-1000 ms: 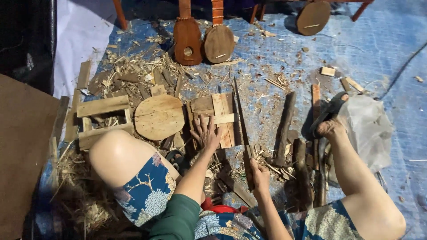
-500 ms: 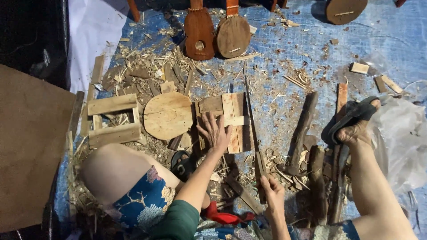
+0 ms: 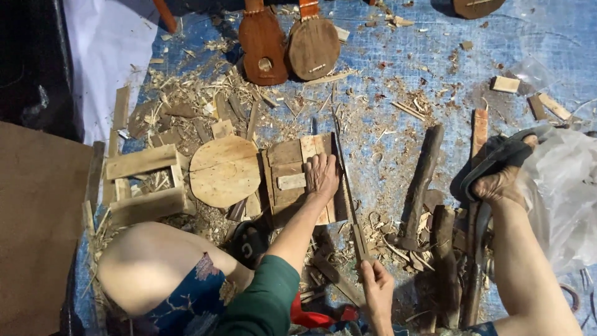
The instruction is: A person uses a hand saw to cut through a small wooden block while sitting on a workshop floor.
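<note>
A flat rectangular panel of rough brown wooden slats (image 3: 292, 180) lies on the blue woven tarpaulin (image 3: 398, 81), among pale curled shavings and splinters. Just left of it, touching or nearly so, sits a round, smooth, light-coloured wooden disc (image 3: 225, 171), split by a seam across its middle. The left hand (image 3: 321, 176) presses palm-down on the panel's right half, fingers spread and flat, gripping nothing, the green-sleeved arm reaching straight out from the body. The right hand (image 3: 375, 289) sits lower, near the bottom edge of view, its fingers curled tight around the near end of a long, thin, dark saw blade (image 3: 346, 180), which runs up along the panel's right edge.

To the right of the blade lies a dark, rough, bark-covered wooden club (image 3: 420, 186), then a bare foot in a dark sandal (image 3: 497, 171) beside crumpled clear plastic. Two small brown, pear-shaped wooden instrument bodies (image 3: 286, 43) rest at the top, well apart from the hands. A crude frame of pale wooden battens (image 3: 143, 180) lies left of the disc. Between blade and club the tarpaulin shows a strip covered only in shavings.
</note>
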